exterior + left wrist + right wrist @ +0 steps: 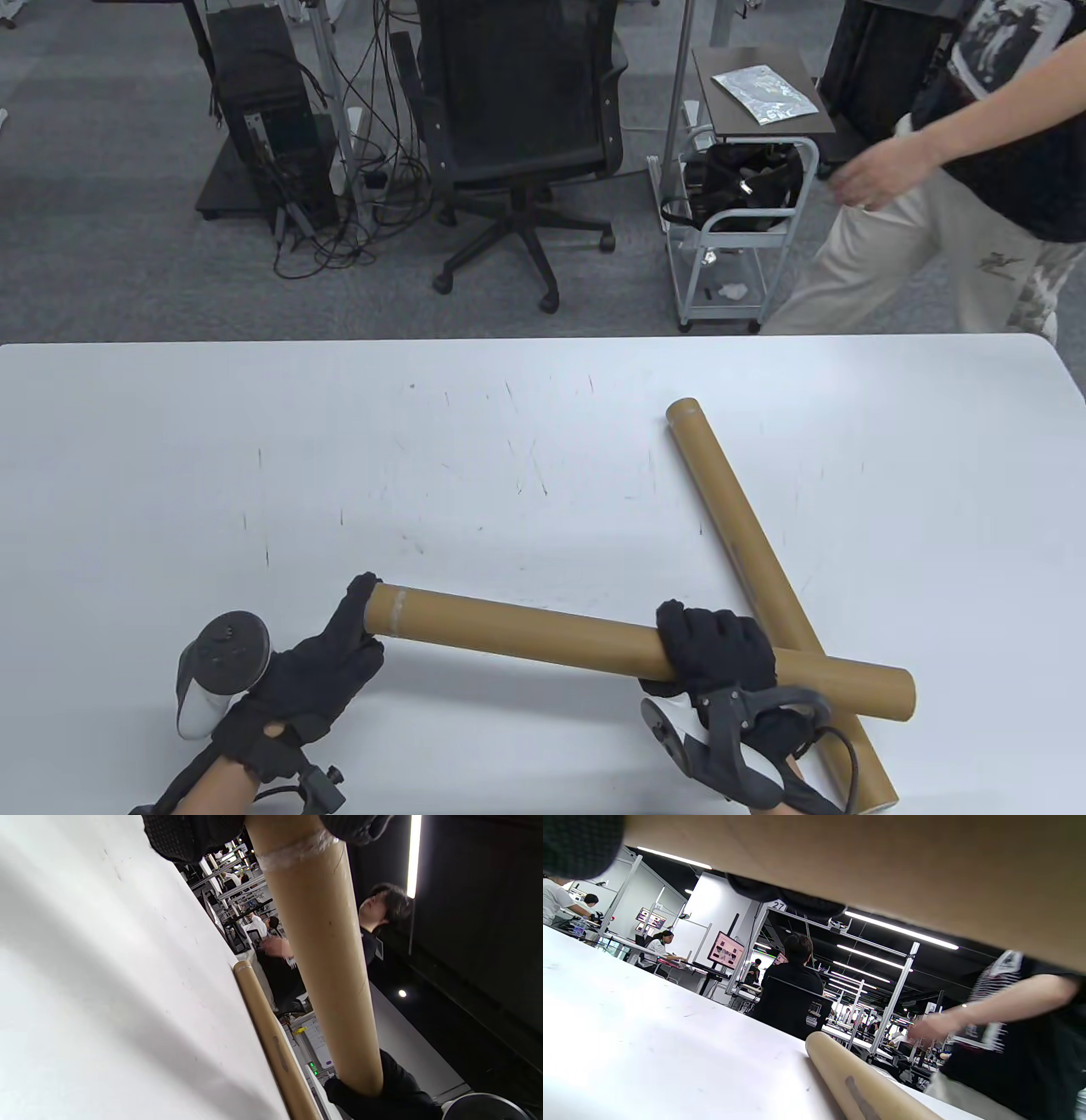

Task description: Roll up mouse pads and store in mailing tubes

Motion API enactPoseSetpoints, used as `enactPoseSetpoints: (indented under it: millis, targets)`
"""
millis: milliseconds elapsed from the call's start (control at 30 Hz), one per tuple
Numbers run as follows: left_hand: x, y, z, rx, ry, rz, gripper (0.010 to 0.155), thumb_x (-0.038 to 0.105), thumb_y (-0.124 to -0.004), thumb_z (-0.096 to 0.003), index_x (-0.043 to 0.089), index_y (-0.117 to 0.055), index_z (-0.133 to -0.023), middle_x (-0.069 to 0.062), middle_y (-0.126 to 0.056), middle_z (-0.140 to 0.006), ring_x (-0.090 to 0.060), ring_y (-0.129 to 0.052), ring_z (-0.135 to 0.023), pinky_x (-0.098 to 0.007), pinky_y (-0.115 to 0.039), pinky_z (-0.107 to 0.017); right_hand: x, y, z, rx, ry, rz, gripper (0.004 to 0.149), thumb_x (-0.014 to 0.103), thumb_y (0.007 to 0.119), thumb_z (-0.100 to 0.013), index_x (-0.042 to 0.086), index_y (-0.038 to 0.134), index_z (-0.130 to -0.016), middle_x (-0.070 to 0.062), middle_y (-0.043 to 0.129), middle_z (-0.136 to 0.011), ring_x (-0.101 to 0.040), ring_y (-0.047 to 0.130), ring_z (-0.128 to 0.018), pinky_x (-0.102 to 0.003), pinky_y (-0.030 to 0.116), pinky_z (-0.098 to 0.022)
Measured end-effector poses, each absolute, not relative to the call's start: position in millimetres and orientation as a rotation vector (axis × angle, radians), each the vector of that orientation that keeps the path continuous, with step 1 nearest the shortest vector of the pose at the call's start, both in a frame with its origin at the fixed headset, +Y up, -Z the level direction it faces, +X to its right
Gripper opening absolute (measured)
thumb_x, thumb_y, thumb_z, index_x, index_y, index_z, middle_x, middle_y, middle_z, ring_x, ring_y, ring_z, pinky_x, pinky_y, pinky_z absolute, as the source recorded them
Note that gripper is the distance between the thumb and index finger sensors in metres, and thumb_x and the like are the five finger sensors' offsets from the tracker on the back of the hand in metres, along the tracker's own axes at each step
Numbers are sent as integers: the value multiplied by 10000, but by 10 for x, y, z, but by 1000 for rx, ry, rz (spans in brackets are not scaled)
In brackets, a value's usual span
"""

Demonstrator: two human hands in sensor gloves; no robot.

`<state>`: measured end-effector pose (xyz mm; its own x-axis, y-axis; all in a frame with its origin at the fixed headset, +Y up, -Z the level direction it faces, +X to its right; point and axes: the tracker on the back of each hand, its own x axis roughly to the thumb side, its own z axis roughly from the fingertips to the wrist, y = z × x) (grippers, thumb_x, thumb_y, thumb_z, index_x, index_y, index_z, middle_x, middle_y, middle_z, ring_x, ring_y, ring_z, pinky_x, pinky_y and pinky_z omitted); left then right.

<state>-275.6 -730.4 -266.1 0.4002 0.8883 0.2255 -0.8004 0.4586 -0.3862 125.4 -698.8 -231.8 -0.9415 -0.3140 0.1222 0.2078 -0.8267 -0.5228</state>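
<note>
Left grip (327, 658) and right grip (717, 649) closed, apart.

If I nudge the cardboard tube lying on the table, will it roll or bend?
The lying tube is round and rests on a smooth table, so it would probably roll. It looks rigid and likely won't bend. The held tube crosses above it and might block it.
</note>
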Motion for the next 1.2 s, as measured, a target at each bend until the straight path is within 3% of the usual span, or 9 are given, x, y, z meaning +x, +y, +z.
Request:
enactPoseSetpoints:
  millis: [167,300,400,467,567,667,867,1200]
  targets:
    - [-2803,-7349,-2696,-188,-403,1005,799,546,-699,-464,413,-233,-1099,46,-293,-1225,-245,-481,-1137,-379,-599,-829,1319,-6957,-2372,-288,709,-2765,708,699,764,-306,324,669,-899,83,853,-780,-158,882,-668,-413,760,-596]
    - [-2952,-7363,-2710,-88,-345,801,779,625,-664,-438,434,-273,-1085,65,-294,-1206,-220,-422,-1144,-396,-505,-868,1611,-6858,-2562,-105,622,-2788,713,691,767,-310,312,677,-908,74,862,-783,-168,889,-667,-424,766,-592]
    - [-3034,-7340,-2713,-32,-316,668,757,641,-651,-431,451,-321,-1086,82,-343,-1207,-213,-440,-1147,-405,-494,-876,1997,-6782,-2791,110,434,-2866,737,640,785,-322,261,664,-942,26,853,-813,-209,882,-688,-460,770,-597]
    - [-3041,-7327,-2723,-19,-311,629,750,643,-646,-430,458,-331,-1085,89,-341,-1210,-206,-426,-1153,-411,-475,-883,2348,-6756,-2950,261,221,-2929,793,543,819,-348,237,543,-1026,-22,797,-887,-263,841,-746,-515,753,-627]
    - [-3014,-7319,-2720,-14,-321,582,740,640,-645,-430,464,-346,-1084,92,-340,-1211,-201,-419,-1157,-414,-465,-887,2726,-6772,-3074,445,60,-2997,823,476,820,-389,181,464,-1070,-80,757,-940,-320,810,-777,-580,712,-643]
    - [-2988,-7323,-2715,-8,-325,503,733,639,-641,-430,467,-358,-1083,96,-345,-1212,-198,-422,-1158,-414,-467,-888,3111,-6878,-3182,635,-89,-3032,833,440,801,-415,123,429,-1089,-116,722,-974,-352,789,-798,-608,688,-648]
    - [-2947,-7390,-2760,-39,-294,368,729,636,-637,-427,491,-341,-1077,118,-326,-1215,-180,-407,-1168,-413,-452,-899,3510,-7168,-3375,745,-355,-3191,834,371,786,-433,83,388,-1106,-165,657,-1028,-400,736,-840,-637,629,-667]
    - [-2951,-7419,-2785,-36,-270,217,725,638,-634,-420,518,-334,-1069,144,-307,-1218,-154,-391,-1180,-411,-428,-913,3687,-7470,-3616,803,-463,-3190,804,353,762,-437,114,382,-1104,-147,646,-1041,-392,700,-879,-618,615,-689]
